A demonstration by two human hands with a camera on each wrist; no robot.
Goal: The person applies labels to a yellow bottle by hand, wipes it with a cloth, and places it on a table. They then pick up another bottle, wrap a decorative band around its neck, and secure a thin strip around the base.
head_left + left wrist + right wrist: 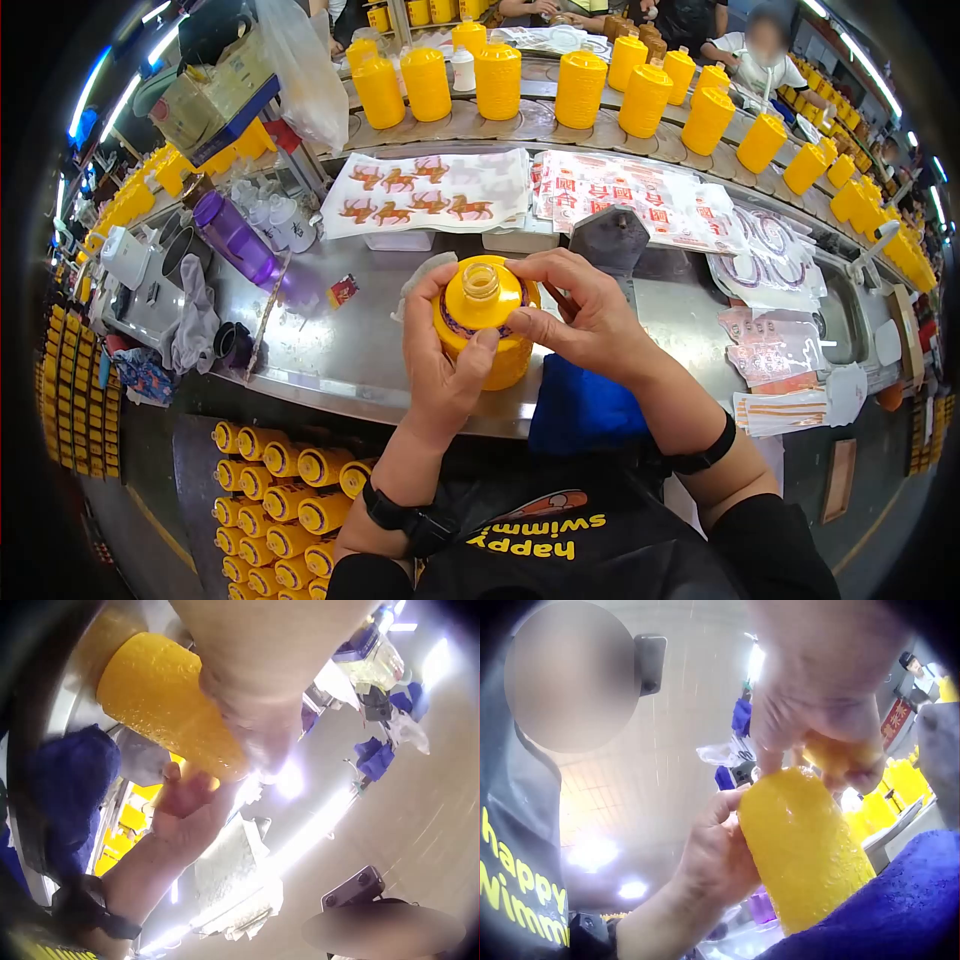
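Note:
A yellow bottle (515, 358) with a textured body and an open glass-like neck stands upright at the bench's near edge, in front of the person. Around its shoulder runs a dark patterned band (452, 324). My left hand (438, 358) grips its left side, thumb on the shoulder near the band. From the right, my right hand (590, 312) holds the shoulder, thumb on the band and fingers reaching behind. In the right wrist view the bottle (802, 847) shows its bumpy side between both hands. A pale grey piece (416, 287) lies just behind the left fingers.
Printed decal sheets (430, 215) lie beyond the bottle, beside a dark block (610, 240). A blue cloth (585, 405) is at the near edge. Behind, yellow bottles (580, 90) line a conveyor. A purple bottle (235, 240) leans at left; several yellow bottles (290, 500) lie stacked below.

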